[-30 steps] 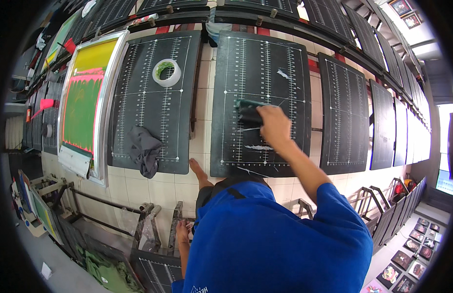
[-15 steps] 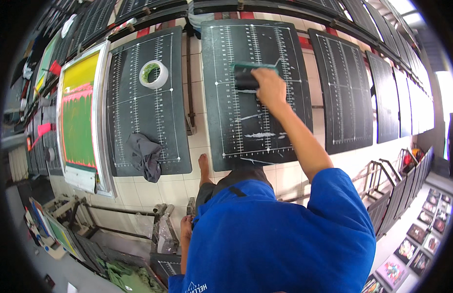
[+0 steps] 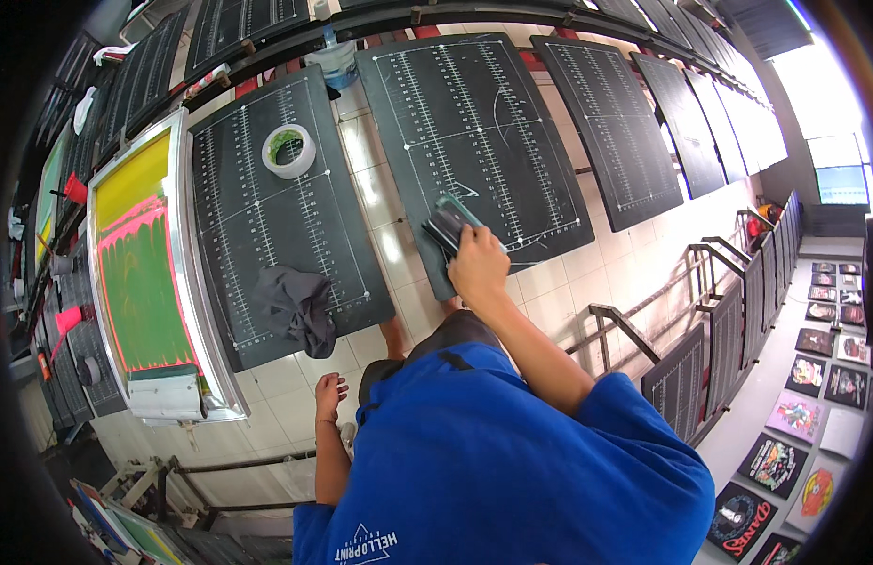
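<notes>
My right hand (image 3: 480,267) grips a dark squeegee (image 3: 446,226) with a green edge, held at the near left part of a black printing board (image 3: 455,113). White ruler scales cover this board, and thin wet-looking streaks curve over its right side and near edge. Down by my left side, my left hand (image 3: 331,395) hangs with loosely bent fingers and nothing in it. On the neighbouring black board (image 3: 239,235) to the left lie a white roll of tape (image 3: 307,155) with a green inside and a crumpled dark grey cloth (image 3: 295,306).
Far left stands a framed printing screen (image 3: 144,282) with green, yellow and pink areas. Behind the boards sits a clear water jug (image 3: 335,64). Black rails (image 3: 624,330) and more boards (image 3: 610,132) stand to the right, with a tiled floor (image 3: 573,273) between.
My right hand has drawn the squeegee from the middle of the board toward its near left edge. White streaks there have thinned or shifted. My left hand has moved forward, and the view has turned.
</notes>
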Demonstrator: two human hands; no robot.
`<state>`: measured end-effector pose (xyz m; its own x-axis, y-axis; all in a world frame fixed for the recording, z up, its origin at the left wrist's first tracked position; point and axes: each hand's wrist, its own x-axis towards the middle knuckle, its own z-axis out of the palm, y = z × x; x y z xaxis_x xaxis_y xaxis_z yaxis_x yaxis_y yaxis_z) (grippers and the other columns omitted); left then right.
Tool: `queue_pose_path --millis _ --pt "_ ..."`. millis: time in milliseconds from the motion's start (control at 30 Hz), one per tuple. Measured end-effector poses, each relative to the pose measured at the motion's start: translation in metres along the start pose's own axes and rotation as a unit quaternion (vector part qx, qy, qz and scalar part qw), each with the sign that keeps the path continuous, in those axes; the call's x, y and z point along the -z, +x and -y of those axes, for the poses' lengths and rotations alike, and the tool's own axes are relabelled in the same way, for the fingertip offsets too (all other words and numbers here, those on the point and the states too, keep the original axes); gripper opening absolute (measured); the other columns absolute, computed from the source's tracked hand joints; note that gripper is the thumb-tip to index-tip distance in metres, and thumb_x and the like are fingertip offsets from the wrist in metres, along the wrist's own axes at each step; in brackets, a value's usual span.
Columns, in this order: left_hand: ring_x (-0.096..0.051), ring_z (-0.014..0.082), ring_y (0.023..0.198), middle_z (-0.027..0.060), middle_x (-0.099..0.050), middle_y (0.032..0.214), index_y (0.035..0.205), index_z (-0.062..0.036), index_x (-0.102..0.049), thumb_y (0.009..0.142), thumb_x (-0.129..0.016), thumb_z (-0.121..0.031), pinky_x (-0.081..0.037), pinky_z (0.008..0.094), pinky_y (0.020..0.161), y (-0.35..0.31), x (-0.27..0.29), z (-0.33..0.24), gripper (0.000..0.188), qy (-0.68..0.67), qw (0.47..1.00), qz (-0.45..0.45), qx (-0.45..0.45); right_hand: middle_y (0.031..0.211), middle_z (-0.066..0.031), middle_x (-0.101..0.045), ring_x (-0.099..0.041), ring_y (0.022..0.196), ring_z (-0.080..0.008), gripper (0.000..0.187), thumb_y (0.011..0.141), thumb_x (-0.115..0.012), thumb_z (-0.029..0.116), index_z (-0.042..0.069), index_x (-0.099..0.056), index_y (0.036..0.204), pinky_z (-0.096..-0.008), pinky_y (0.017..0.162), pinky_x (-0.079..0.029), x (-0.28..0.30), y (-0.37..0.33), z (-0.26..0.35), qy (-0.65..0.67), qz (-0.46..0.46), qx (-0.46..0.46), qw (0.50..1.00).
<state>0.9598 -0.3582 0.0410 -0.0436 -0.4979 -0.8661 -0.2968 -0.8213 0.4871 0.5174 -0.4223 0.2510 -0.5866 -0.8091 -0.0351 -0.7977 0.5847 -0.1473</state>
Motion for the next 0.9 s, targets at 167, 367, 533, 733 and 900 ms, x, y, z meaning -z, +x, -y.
queue_pose_path --millis 167,367,533,733,900 --pt "-0.066 0.0207 0.083 0.0091 -0.067 0.104 0.119 -0.0065 -0.056 0.098 -0.055 -0.03 -0.053 0.0353 0.069 0.016 0.03 0.02 0.032 -0.009 1.0 0.01 0.014 0.09 -0.0214 -0.069 -0.068 0.082 -0.0403 0.029 0.073 -0.066 0.012 0.002 -0.071 0.099 -0.0474 0.079 -0.057 0.028 0.053 0.021 0.044 0.051 -0.036 0.997" --pt "-0.066 0.0211 0.079 0.0097 -0.067 0.103 0.118 -0.0062 -0.056 0.095 -0.056 -0.029 -0.053 0.0361 0.067 0.013 0.071 0.069 0.033 -0.023 0.999 -0.008 0.043 0.092 -0.0188 -0.07 -0.071 0.081 -0.0311 0.032 0.073 -0.073 0.008 -0.01 -0.066 0.098 -0.0443 0.072 -0.06 0.021 0.123 -0.07 0.589 0.224 -0.249 0.735" --pt "-0.065 0.0222 0.08 0.0113 -0.067 0.103 0.119 -0.0026 -0.057 0.095 -0.055 -0.028 -0.054 0.037 0.067 0.023 0.101 0.09 0.036 0.218 0.97 0.045 -0.092 0.095 -0.0144 -0.07 -0.07 0.086 -0.0287 0.022 0.08 -0.07 0.01 0.001 -0.065 0.099 -0.0405 0.078 -0.059 -0.007 0.096 -0.13 0.805 0.12 -0.329 0.479" --pt "-0.064 0.0217 0.076 0.01 -0.069 0.1 0.119 -0.0008 -0.063 0.095 -0.055 -0.027 -0.053 0.0343 0.063 0.0 0.084 0.04 0.036 0.151 0.988 0.008 0.024 0.09 -0.0047 -0.07 -0.067 0.085 -0.0215 0.017 0.08 -0.071 0.014 0.011 -0.064 0.095 -0.0363 0.076 -0.055 -0.041 0.065 -0.157 0.892 -0.005 -0.286 0.351" --pt "-0.066 0.0254 0.085 0.0155 -0.069 0.109 0.12 -0.0008 -0.062 0.095 -0.054 -0.027 -0.053 0.0365 0.068 0.04 0.064 -0.018 0.037 0.325 0.942 0.084 -0.026 0.091 -0.0015 -0.07 -0.066 0.086 -0.0189 0.019 0.08 -0.071 0.016 0.014 -0.064 0.097 -0.0379 0.078 -0.054 -0.056 0.034 -0.19 0.94 -0.105 -0.24 0.217"
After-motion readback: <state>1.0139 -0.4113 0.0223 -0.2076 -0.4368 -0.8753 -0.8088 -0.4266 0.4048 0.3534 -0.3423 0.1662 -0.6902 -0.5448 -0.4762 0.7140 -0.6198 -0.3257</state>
